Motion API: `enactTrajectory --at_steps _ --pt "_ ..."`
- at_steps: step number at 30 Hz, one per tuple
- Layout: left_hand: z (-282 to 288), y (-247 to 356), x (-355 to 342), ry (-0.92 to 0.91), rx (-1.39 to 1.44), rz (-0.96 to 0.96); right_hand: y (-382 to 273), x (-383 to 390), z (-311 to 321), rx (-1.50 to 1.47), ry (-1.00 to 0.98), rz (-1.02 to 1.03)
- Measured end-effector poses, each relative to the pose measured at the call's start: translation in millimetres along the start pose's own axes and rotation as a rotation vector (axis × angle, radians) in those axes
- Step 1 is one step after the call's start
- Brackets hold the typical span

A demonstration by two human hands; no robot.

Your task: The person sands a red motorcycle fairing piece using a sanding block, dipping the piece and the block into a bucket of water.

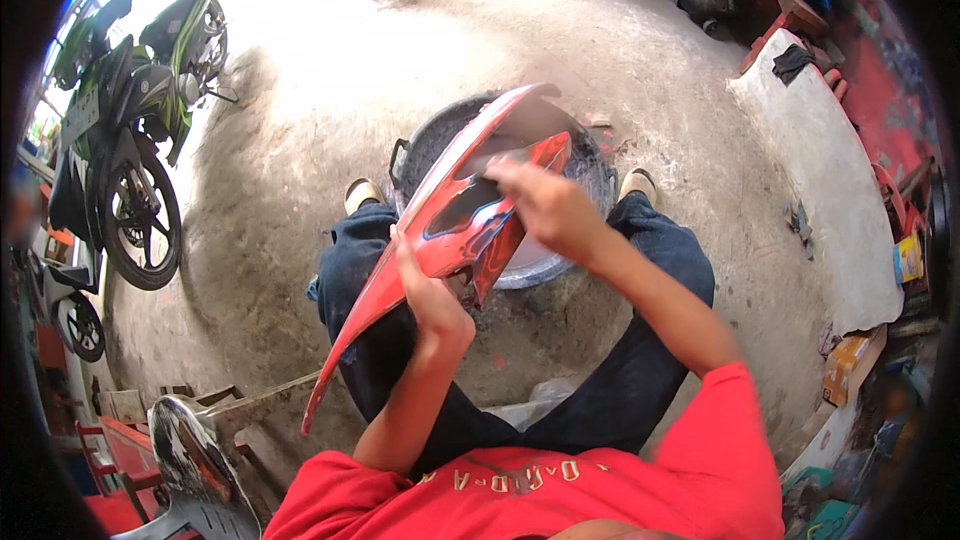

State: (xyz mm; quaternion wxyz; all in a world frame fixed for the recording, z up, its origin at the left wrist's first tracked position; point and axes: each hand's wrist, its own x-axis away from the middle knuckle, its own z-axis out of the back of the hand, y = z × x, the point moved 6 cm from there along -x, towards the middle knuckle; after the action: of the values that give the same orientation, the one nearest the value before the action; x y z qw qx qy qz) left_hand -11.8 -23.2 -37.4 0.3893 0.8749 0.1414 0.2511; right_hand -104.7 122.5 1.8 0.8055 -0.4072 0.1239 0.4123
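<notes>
A long red motorcycle fairing panel, with blue and white marks and worn patches, is held tilted above my lap. Its upper end reaches over a round black tub holding cloudy greyish liquid. My left hand grips the panel along its lower middle, thumb on the near face and the other fingers mostly out of sight. On the panel's upper part, beside an opening, my right hand presses with bent fingers held together. It is slightly blurred, and whatever may be under the fingertips is too small to make out.
A black and green motorcycle stands at the left. The tub sits on the concrete floor between my feet. A pale slab-like panel lies at the right, near a cardboard box. A chair is at lower left.
</notes>
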Motion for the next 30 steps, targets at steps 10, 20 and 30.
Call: enactTrajectory --at_steps 10,20,30 --pt "-4 5 3 0.091 0.054 -0.016 -24 3 -3 -0.04 -0.054 0.1" --pt "-3 5 2 0.011 0.061 0.003 -21 -1 -3 -0.019 -0.051 0.111" --pt "4 0 -3 0.001 0.047 0.015 -22 0 -7 -0.018 -0.064 0.131"
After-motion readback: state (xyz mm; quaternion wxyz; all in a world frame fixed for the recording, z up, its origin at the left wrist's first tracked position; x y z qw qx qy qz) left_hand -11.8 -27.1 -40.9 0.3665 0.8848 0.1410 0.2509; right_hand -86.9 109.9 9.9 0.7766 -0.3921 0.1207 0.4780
